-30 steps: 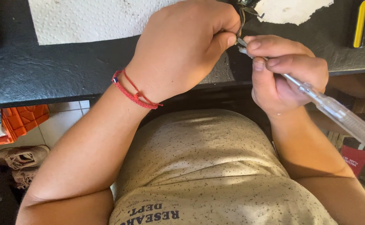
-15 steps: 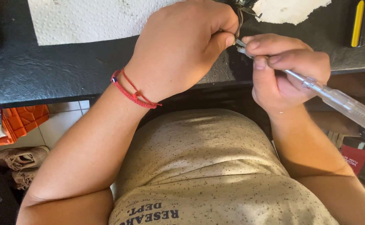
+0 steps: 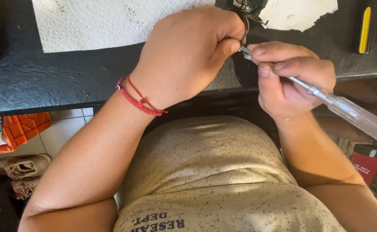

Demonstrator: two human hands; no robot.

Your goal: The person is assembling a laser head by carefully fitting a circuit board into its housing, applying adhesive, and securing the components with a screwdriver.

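From the head camera, the left hand (image 3: 188, 56) is curled into a fist over the near edge of the black table (image 3: 59, 81), its thumb and forefinger pinched on thin dark wires (image 3: 245, 23) that run up to a small circuit board (image 3: 248, 5) at the top of the frame. The right hand (image 3: 294, 79) is closed around a clear-handled screwdriver (image 3: 352, 114), the metal tip (image 3: 245, 50) touching the left fingers; what it presses on is hidden, possibly a small part. A red cord bracelet (image 3: 139, 101) circles the left wrist. A white paper towel (image 3: 102, 21) lies on the table, a yellow-handled tool (image 3: 364, 28) at the far right.
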